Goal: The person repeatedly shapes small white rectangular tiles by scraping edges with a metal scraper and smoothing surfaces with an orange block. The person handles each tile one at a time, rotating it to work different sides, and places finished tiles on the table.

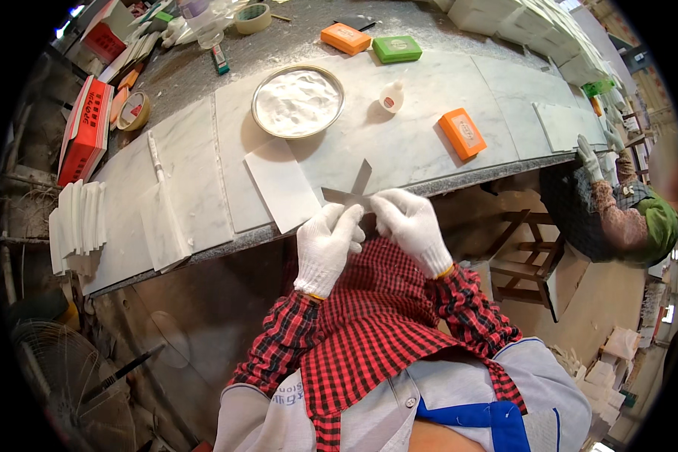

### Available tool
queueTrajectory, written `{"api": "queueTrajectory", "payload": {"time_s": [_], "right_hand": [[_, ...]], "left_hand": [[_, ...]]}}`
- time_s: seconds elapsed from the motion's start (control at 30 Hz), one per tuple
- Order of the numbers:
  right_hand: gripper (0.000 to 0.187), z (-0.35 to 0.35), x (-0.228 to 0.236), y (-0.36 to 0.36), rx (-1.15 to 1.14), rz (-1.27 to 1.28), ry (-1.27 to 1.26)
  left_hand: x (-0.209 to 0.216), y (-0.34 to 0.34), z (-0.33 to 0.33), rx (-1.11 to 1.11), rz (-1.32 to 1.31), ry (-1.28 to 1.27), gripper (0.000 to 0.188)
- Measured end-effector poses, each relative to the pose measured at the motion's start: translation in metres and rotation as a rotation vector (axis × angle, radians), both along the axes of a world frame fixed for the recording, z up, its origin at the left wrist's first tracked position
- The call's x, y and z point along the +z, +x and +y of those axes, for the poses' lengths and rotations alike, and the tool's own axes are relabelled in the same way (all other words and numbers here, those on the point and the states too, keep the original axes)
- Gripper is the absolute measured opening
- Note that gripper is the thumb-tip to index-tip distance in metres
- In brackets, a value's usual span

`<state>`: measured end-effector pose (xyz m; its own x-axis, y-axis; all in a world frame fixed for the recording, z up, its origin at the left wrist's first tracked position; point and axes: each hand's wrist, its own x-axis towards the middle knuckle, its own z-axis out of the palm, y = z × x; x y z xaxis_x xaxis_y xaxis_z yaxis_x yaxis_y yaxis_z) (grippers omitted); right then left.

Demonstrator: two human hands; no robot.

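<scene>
My left hand (pixel 325 248), in a white knit glove, is closed on a thin grey flat blade (pixel 342 196) that points left. A second grey flat blade (pixel 362 178) angles up and away, its lower end meeting the first near my fingertips. My gloved right hand (pixel 413 224) is closed at that meeting point, its fingertips pinched on the blades; which blade each finger grips is partly hidden. Just beyond my left hand lies a white rectangular sheet (pixel 282 184) on the marble-look tabletop (pixel 192 181). Behind it stands a round metal bowl (pixel 256 113) of white powder (pixel 300 100).
A small white bottle (pixel 391 98), orange boxes (pixel 462 133) and a green box (pixel 397 49) sit farther back. Stacked white pieces (pixel 79 218) stand at the left by a red box (pixel 87 132). At the right a co-worker (pixel 618 200) sits near a wooden stool (pixel 531 260).
</scene>
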<state>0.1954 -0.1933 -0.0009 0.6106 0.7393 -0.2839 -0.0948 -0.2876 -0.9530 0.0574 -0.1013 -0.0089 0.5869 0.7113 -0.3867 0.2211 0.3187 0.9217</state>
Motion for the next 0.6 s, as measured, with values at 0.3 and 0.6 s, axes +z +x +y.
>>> {"api": "queueTrajectory", "payload": {"time_s": [0.3,0.6], "right_hand": [[0.026,-0.002,0.01,0.017,-0.22,-0.1,0.151],[0.026,-0.004,-0.015,0.001,-0.141,-0.361,0.158]], "left_hand": [[-0.001,0.002,-0.005,0.023,0.008,-0.01,0.03],[-0.003,-0.002,-0.005,0.017,-0.052,-0.179,0.028]]}}
